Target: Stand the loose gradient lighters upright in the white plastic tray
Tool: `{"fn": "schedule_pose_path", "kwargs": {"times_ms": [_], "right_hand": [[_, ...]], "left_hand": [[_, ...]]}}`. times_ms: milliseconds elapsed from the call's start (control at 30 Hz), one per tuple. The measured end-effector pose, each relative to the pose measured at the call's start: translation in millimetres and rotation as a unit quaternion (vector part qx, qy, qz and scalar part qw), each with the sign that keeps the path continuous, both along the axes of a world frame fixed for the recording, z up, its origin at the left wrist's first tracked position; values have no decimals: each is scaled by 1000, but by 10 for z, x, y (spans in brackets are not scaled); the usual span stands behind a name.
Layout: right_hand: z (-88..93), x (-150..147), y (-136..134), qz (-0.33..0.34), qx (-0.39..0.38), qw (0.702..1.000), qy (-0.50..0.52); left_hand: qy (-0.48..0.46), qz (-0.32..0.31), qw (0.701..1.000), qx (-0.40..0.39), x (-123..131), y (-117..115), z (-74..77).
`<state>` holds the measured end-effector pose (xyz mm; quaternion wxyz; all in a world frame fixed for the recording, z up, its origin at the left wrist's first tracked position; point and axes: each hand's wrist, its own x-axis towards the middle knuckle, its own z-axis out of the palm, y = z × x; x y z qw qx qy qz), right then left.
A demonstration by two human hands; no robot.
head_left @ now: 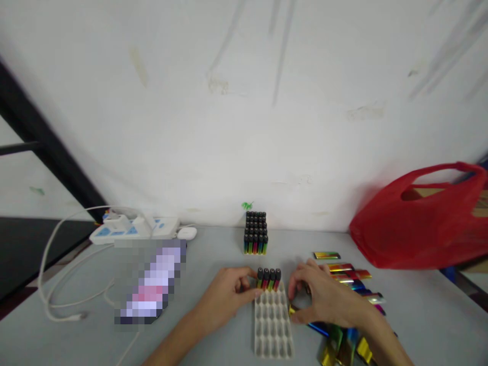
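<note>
A pale slotted tray (273, 325) lies on the table in front of me, with several black-topped, colourful batteries (269, 279) standing in a row at its far end. My left hand (232, 290) is at the left of that row, its thumb and curled index finger against the leftmost battery. Right of the tray, my right hand (324, 295) is curved, with a gap between thumb and fingertips. Near its thumb is the gold end of a battery (292, 309); whether they touch is hard to tell. Loose shiny batteries (343, 340) lie under and beside this hand, partly hidden.
A block of upright batteries (255, 234) stands near the wall. A red bag (415, 223) is at the right. To the left are a power strip (133, 229) with white cables, a small white case (187, 233) and a blurred-out phone-like device (156, 282).
</note>
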<state>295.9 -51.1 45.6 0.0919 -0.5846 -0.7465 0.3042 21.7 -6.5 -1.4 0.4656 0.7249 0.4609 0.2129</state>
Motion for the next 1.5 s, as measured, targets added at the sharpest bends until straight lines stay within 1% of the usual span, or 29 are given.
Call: {"fn": "schedule_pose_path", "kwargs": {"times_ms": [200, 267, 333, 433, 500, 567, 667, 767, 833, 967, 1033, 1067, 1133, 1267, 1333, 1500], "right_hand": [[-75, -77, 26, 24, 34, 999, 22], [-98, -91, 60, -2, 57, 998, 32], [-126, -93, 107, -50, 91, 993, 54], [-180, -104, 176, -127, 138, 973, 137], [-218, -127, 205, -171, 153, 949, 216], [-248, -158, 217, -207, 147, 923, 289], [-267, -201, 224, -264, 100, 878, 388], [-247, -231, 236, -298, 29, 815, 497], [-213, -250, 241, -282, -24, 769, 573], [-115, -296, 203, -212, -109, 684, 689], [-70, -315, 162, -190, -128, 656, 719], [-51, -322, 141, -183, -133, 649, 727], [-26, -331, 106, -169, -140, 647, 730], [-24, -358, 81, -141, -161, 665, 715], [-38, -386, 78, -133, -160, 677, 706], [-78, -458, 61, -114, -116, 718, 677]], "left_hand": [[-6, 3, 1000, -23, -5, 0, 10], [-9, 6, 1000, -29, -18, 13, -9], [-12, 8, 999, -33, -31, 27, -33], [-19, 10, 999, -40, -43, 39, -62], [-22, 13, 999, -43, -44, 39, -74], [-30, 19, 998, -51, -41, 36, -82], [-41, 22, 997, -69, -36, 36, -87], [-41, 19, 996, -74, -36, 37, -79], [-38, 21, 996, -76, -36, 32, -64], [-33, 22, 996, -83, -37, 13, -16], [-30, 16, 996, -84, -38, 6, 15], [-29, 11, 996, -80, -39, 4, 31], [-30, 0, 997, -69, -41, 1, 63], [-13, 4, 998, -54, -33, -6, 103], [-1, 11, 998, -54, -25, -10, 106], [-13, 12, 999, -44, -17, -6, 67]]}}
